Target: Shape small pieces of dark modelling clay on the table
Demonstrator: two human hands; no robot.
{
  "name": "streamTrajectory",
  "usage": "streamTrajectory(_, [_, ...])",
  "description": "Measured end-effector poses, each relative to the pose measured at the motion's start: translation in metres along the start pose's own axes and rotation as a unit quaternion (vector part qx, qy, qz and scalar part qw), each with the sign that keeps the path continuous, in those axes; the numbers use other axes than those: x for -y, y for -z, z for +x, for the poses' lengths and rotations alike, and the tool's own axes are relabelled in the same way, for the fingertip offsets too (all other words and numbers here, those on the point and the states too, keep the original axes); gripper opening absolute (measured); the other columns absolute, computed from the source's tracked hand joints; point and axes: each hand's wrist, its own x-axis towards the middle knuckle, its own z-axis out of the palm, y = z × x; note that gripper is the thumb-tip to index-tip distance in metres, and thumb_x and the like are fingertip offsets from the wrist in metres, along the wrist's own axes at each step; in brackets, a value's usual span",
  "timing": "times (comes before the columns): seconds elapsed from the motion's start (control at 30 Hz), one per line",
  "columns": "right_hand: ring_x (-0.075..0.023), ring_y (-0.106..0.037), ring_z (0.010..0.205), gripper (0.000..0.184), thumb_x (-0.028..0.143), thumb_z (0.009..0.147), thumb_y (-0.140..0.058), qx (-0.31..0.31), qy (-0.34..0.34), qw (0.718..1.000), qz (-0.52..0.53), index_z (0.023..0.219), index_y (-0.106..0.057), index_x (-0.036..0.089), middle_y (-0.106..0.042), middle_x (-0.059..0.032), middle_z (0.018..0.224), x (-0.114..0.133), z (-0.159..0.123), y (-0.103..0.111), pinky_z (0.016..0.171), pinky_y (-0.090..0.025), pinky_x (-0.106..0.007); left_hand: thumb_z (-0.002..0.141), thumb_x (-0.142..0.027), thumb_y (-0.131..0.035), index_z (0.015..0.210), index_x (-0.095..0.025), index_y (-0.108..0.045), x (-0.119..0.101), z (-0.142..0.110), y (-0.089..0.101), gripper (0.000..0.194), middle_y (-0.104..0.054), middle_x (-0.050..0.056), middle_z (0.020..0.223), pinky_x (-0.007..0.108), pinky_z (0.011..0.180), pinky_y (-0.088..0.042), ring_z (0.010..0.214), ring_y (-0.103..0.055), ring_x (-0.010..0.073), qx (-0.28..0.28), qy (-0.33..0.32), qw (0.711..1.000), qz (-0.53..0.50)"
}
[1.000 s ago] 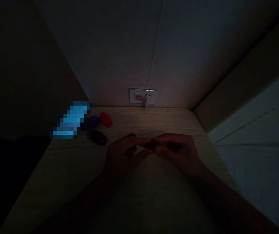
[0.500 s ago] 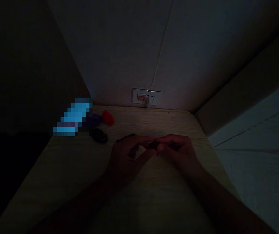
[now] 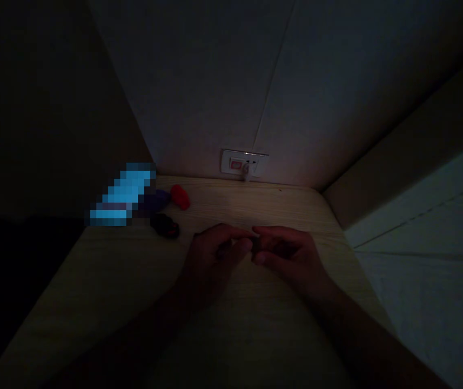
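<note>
In the dim light, my left hand (image 3: 210,259) pinches a small dark lump (image 3: 256,245) between thumb and index finger. From the other side my right hand (image 3: 294,256) grips the same lump, its thumb at the lower edge and its index finger lifted a little above. The lump's exact kind is too dark to make out. Left of my hands lie a black lump with a bit of red (image 3: 165,226), a red lump (image 3: 180,197) and a purple lump (image 3: 157,200). Something dark shows partly behind my left hand, mostly hidden.
A pale wooden tabletop (image 3: 231,335) runs up to the wall. On the wall sits a socket plate (image 3: 244,163) with a red switch and a plug. A blurred, bright blue rectangle (image 3: 123,194) lies at the table's back left edge. A panel stands at the right.
My right index finger has lifted off the dark lump, and my left thumb has closed in against my left index finger. The view has shifted slightly; the coloured lumps stay in place.
</note>
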Motion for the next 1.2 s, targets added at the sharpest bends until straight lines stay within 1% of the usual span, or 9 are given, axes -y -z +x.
streamTrajectory(0.1, [-0.01, -0.064, 0.063, 0.033, 0.018, 0.073, -0.091, -0.002, 0.034, 0.998, -0.044, 0.102, -0.084, 0.031, -0.073, 0.0032, 0.073, 0.001, -0.0016, -0.0004, 0.058, -0.053, -0.021, 0.095, -0.034, -0.061, 0.097, -0.02, -0.08, -0.0026, 0.0, 0.0001, 0.024, -0.073, 0.003, 0.083, 0.03, 0.07, -0.047, 0.078, -0.065, 0.0175, 0.016, -0.016, 1.0, -0.003])
streamTrajectory(0.2, [-0.0113, -0.065, 0.067, 0.027, 0.017, 0.073, -0.092, -0.017, 0.066, 0.995, -0.072, 0.096, -0.084, 0.03, -0.071, 0.0024, 0.074, -0.0003, -0.0021, 0.0016, 0.062, -0.054, -0.023, 0.088, -0.037, -0.067, 0.105, -0.019, -0.079, -0.0034, -0.0008, -0.0013, 0.027, -0.074, 0.005, 0.088, 0.031, 0.066, -0.048, 0.077, -0.066, 0.0196, 0.019, 0.01, 0.999, -0.036])
streamTrajectory(0.27, [-0.0124, -0.065, 0.069, 0.027, 0.017, 0.073, -0.092, -0.025, 0.091, 0.991, -0.1, 0.095, -0.083, 0.03, -0.07, 0.0018, 0.075, -0.0015, -0.0027, 0.0032, 0.063, -0.054, -0.024, 0.084, -0.036, -0.071, 0.103, -0.019, -0.078, -0.0029, -0.0013, -0.0026, 0.027, -0.075, 0.005, 0.089, 0.031, 0.063, -0.048, 0.075, -0.066, 0.0201, 0.017, 0.035, 0.998, -0.054])
streamTrajectory(0.43, [-0.0144, -0.065, 0.076, 0.044, 0.016, 0.076, -0.09, -0.001, 0.134, 0.98, -0.148, 0.115, -0.079, 0.033, -0.067, -0.0013, 0.092, -0.0021, -0.0043, 0.0042, 0.069, -0.056, -0.03, 0.084, -0.032, -0.073, 0.093, -0.019, -0.077, -0.0033, -0.0004, -0.0041, 0.016, -0.076, 0.005, 0.088, 0.031, 0.072, -0.053, 0.082, -0.071, 0.0206, 0.008, 0.06, 0.993, -0.101])
streamTrajectory(0.53, [-0.0136, -0.066, 0.076, 0.044, 0.016, 0.08, -0.087, 0.018, 0.156, 0.977, -0.147, 0.119, -0.077, 0.036, -0.066, -0.0022, 0.099, -0.0023, -0.0039, 0.0038, 0.07, -0.057, -0.03, 0.085, -0.033, -0.072, 0.089, -0.018, -0.078, -0.0045, 0.0001, -0.004, 0.016, -0.076, 0.005, 0.087, 0.031, 0.073, -0.053, 0.081, -0.071, 0.0196, 0.014, 0.056, 0.992, -0.113])
streamTrajectory(0.73, [-0.0138, -0.067, 0.073, 0.038, 0.013, 0.077, -0.089, 0.005, 0.172, 0.972, -0.162, 0.109, -0.08, 0.033, -0.068, -0.0018, 0.095, -0.0038, -0.004, 0.0048, 0.067, -0.057, -0.03, 0.081, -0.035, -0.073, 0.093, -0.018, -0.078, -0.003, 0.0003, -0.0041, 0.022, -0.072, 0.005, 0.082, 0.03, 0.064, -0.049, 0.072, -0.066, 0.0183, 0.017, 0.069, 0.994, -0.086])
streamTrajectory(0.93, [-0.0152, -0.067, 0.074, 0.053, 0.015, 0.077, -0.089, 0.015, 0.196, 0.955, -0.223, 0.125, -0.075, 0.034, -0.069, -0.0029, 0.095, -0.0002, -0.0048, 0.0033, 0.07, -0.058, -0.032, 0.082, -0.031, -0.073, 0.084, -0.018, -0.077, -0.0051, 0.0012, -0.0032, 0.014, -0.071, 0.003, 0.078, 0.028, 0.065, -0.049, 0.072, -0.065, 0.0167, 0.0, 0.053, 0.995, -0.085])
streamTrajectory(1.1, [-0.0142, -0.067, 0.071, 0.036, 0.02, 0.081, -0.087, 0.006, 0.189, 0.959, -0.211, 0.113, -0.08, 0.032, -0.069, -0.003, 0.093, 0.0008, -0.0045, 0.0031, 0.064, -0.057, -0.029, 0.084, -0.031, -0.072, 0.088, -0.018, -0.08, -0.005, 0.0012, -0.0041, 0.015, -0.073, 0.003, 0.081, 0.027, 0.064, -0.05, 0.072, -0.066, 0.016, 0.009, 0.046, 0.995, -0.084])
streamTrajectory(1.2, [-0.0149, -0.067, 0.07, 0.035, 0.021, 0.08, -0.088, -0.003, 0.196, 0.958, -0.21, 0.113, -0.08, 0.031, -0.069, -0.0034, 0.092, 0.0005, -0.0042, 0.0023, 0.063, -0.057, -0.03, 0.079, -0.032, -0.076, 0.091, -0.016, -0.079, -0.0031, 0.0013, -0.0048, 0.02, -0.074, 0.005, 0.081, 0.028, 0.061, -0.048, 0.069, -0.065, 0.0168, 0.005, 0.059, 0.995, -0.077])
